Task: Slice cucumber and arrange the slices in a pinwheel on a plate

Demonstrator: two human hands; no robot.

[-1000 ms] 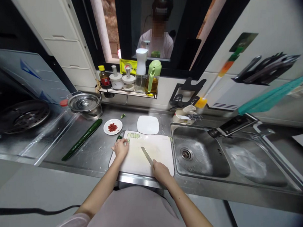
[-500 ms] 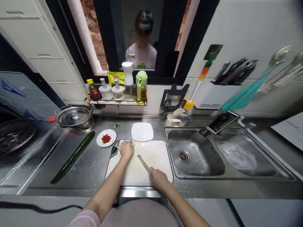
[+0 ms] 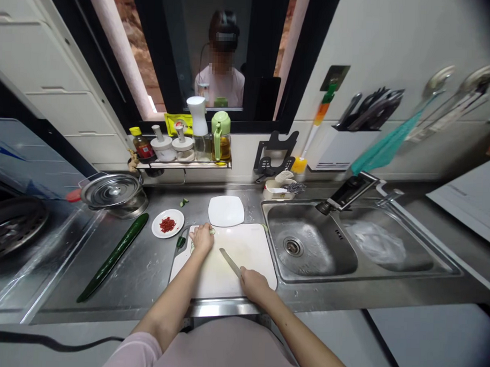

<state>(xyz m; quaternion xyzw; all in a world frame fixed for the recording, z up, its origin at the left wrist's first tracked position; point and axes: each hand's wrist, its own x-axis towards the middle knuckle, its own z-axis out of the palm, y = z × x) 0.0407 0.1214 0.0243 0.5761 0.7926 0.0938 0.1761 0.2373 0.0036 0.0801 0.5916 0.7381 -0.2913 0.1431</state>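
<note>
My right hand point(image 3: 252, 284) is closed round the handle of a kitchen knife point(image 3: 229, 261). The blade points up and left, low over the white cutting board point(image 3: 243, 247). At the board's upper left, my left hand point(image 3: 203, 239) curls over cucumber slices point(image 3: 212, 231), whose pale edges show beside the fingers; most are hidden under the hand. A dark green cucumber end point(image 3: 181, 242) lies at the board's upper left corner, by its handle hole. A whole cucumber point(image 3: 114, 258) rests on the steel counter farther left.
Behind the board stand a white square plate point(image 3: 226, 210) and a round plate point(image 3: 156, 229) with chopped red pieces point(image 3: 167, 224). Small green scraps point(image 3: 184, 202) lie behind. A double sink point(image 3: 317, 279) is at right, a lidded pot point(image 3: 116, 194) at left, a seasoning rack point(image 3: 181, 164) above.
The view has shifted slightly, moving the scene a little to the left. Both hands keep nearly the same place on the board, and the knife stays in my right hand.
</note>
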